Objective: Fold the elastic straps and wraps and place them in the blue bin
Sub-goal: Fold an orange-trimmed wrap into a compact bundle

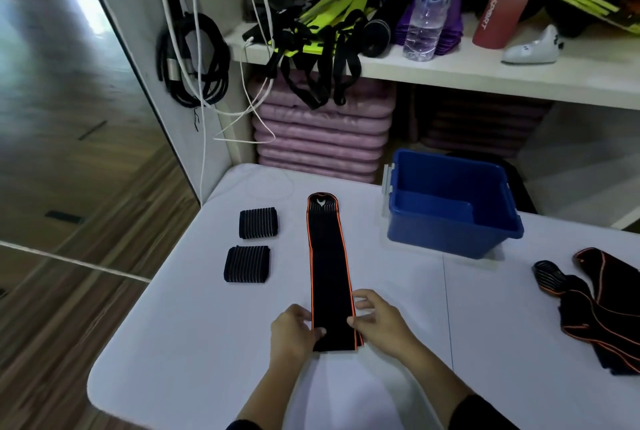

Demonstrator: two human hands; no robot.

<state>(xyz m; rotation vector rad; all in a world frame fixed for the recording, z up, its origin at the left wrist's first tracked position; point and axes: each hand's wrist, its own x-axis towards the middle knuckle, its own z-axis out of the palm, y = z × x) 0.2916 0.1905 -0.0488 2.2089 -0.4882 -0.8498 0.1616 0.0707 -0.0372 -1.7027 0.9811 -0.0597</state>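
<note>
A long black wrap with orange edges (327, 256) lies flat and stretched out on the white table (194, 325), running away from me. My left hand (294, 329) pinches its near left edge and my right hand (379, 322) pinches its near right edge. Two folded black ribbed wraps (258, 223) (246, 263) rest to the left of it. The blue bin (450, 225) stands at the back right of the table and looks empty. A heap of black and orange wraps (602, 305) lies at the right edge.
A white shelf (450, 74) behind the table carries straps, a water bottle (431, 7) and a pink roll. Purple mats (322, 128) are stacked under it. Cables (194, 59) hang at the left. The table's left edge drops to a wooden floor.
</note>
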